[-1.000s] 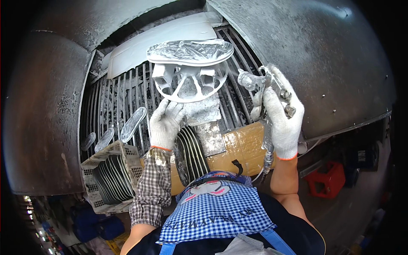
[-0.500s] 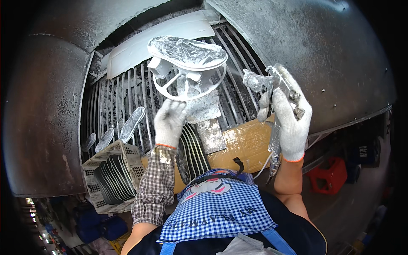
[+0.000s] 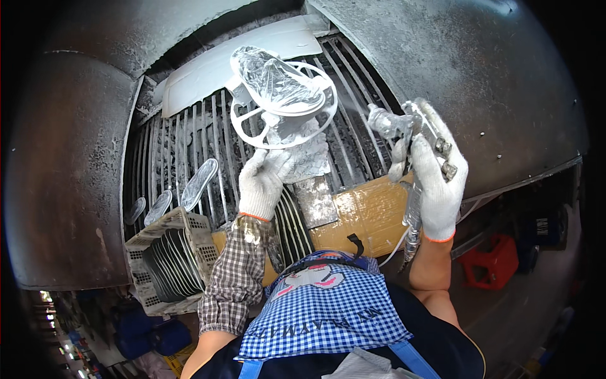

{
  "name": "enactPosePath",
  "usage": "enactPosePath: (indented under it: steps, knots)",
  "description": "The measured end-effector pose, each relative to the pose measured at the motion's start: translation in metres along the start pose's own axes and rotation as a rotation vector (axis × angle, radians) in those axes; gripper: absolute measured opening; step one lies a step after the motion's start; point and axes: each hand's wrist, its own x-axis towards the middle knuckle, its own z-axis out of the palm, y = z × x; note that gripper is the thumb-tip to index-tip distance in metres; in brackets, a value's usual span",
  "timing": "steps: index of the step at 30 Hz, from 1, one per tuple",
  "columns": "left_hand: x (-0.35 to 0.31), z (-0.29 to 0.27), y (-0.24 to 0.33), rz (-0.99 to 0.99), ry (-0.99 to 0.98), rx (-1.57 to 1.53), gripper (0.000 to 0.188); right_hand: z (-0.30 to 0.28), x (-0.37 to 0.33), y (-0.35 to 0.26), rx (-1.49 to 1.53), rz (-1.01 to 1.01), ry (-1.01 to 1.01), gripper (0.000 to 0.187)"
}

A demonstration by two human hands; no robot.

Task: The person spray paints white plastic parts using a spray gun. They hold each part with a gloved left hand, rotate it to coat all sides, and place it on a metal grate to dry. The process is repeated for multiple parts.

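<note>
My right hand (image 3: pixel 437 170), in a white knit glove, is closed round a grey, paint-caked spray gun (image 3: pixel 392 125) whose nozzle faces left. Left of it, a white spoked wheel (image 3: pixel 335 101) serves as a turntable above the slatted grate. A shoe-sole-shaped piece (image 3: pixel 278 85) with a white edge and clear crinkled film on top lies tilted on the wheel's supports. My left hand (image 3: pixel 262 186), also gloved, is at the wheel's near rim with its fingers apart; whether it touches the rim is hard to tell.
At lower left a plastic crate (image 3: pixel 205 243) holds several dark flat pieces upright; more stand beside it (image 3: pixel 293 221). Film-covered soles (image 3: pixel 200 183) lean along the grate (image 3: pixel 218 145). Cardboard (image 3: pixel 372 211) covers the near edge. Metal walls (image 3: pixel 69 170) enclose both sides. A red stool (image 3: pixel 492 259) stands lower right.
The wheel and the sole on it have turned, so the sole now points more away from me. My left hand has shifted slightly right and its fingers have spread; the spray gun has barely moved.
</note>
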Motion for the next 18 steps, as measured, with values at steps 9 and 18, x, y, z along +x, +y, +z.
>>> enactPosePath:
  steps: [9,18]
  knots:
    - [0.001,-0.009,0.022,0.047,-0.056,0.05,0.057,-0.003,0.001,0.013,0.01,0.049,-0.134,0.054]
    - [0.009,-0.027,0.043,0.193,0.067,0.021,0.041,0.021,0.014,0.043,0.045,0.055,-0.267,0.052]
